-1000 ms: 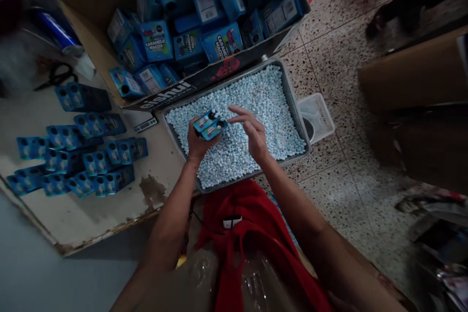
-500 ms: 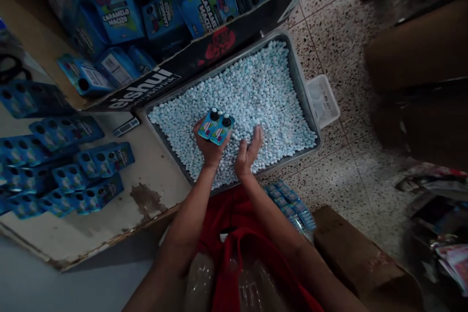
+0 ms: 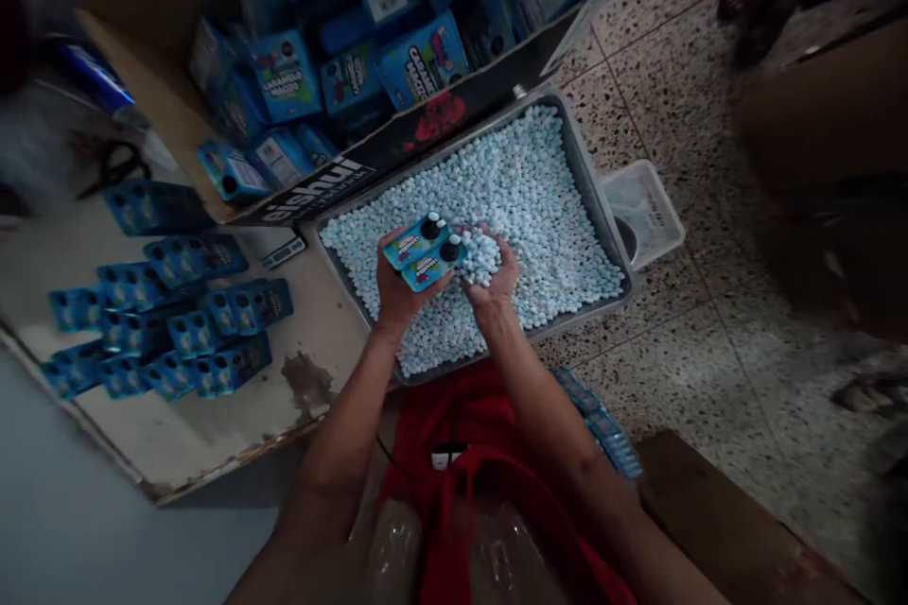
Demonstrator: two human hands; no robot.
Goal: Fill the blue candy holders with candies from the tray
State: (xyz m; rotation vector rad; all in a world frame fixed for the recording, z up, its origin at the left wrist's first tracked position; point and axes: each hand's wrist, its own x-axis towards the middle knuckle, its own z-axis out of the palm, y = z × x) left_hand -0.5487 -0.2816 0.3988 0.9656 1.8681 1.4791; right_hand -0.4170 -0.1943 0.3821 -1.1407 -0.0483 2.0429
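A grey tray (image 3: 587, 198) full of small pale blue and white candies (image 3: 543, 189) lies under both hands. My left hand (image 3: 397, 293) grips two small blue boxes (image 3: 426, 253) side by side, each with a round dark hole in its top. A few candies show at the holes. Just to the right, my right hand (image 3: 497, 288) is cupped palm up around a heap of candies (image 3: 480, 255), close against the boxes' edge.
Behind the tray stands a carton (image 3: 312, 194) filled with blue boxes. Rows of blue boxes (image 3: 191, 331) cover the left table (image 3: 241, 430). A clear plastic container (image 3: 656, 208) adjoins the tray's right side. A person's feet (image 3: 752, 14) show at the upper right.
My right hand has turned palm up and now holds a heap of candies beside the boxes. The view has shifted, showing more of the carton and table.
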